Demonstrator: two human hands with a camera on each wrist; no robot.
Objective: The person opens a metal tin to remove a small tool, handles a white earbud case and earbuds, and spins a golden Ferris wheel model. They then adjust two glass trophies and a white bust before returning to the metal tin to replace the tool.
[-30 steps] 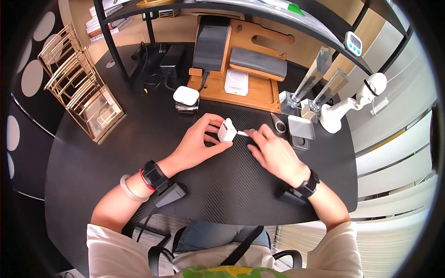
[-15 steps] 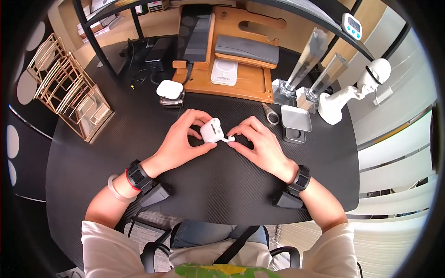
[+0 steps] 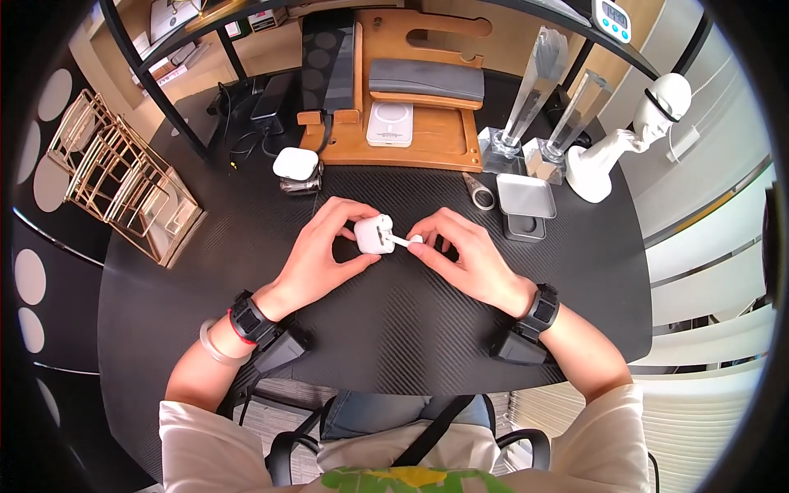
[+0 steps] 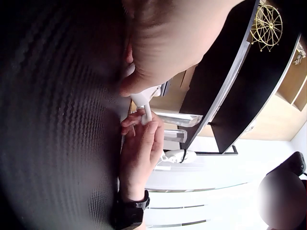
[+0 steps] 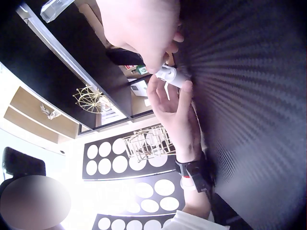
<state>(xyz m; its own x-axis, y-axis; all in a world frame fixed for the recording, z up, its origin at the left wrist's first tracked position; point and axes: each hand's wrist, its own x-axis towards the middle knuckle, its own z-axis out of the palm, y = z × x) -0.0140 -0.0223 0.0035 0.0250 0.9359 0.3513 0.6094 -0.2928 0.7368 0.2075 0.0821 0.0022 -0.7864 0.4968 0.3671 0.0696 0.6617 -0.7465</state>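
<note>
Above the black, ribbed desk [image 3: 394, 329], the fingers and thumb of the left hand [image 3: 316, 253] clamp a rounded white case [image 3: 372, 236], apparently to steady it; the fingers of the right hand [image 3: 474, 261] pinch an earbud [image 3: 400, 241] near its bulbous head, seemingly to leave the slim stem pointing at the case. Both look smooth plastic. Farther off are an open grey tin [image 3: 527, 197] and a wooden stand [image 3: 446, 144].

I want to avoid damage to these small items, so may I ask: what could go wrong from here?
The right hand pinches the small earbud only with its fingertips, so it might slip and drop onto the desk.

The left hand grips the white case between thumb and fingers; a sideways push from the earbud's stem, right at the case, could perhaps twist it.
</note>
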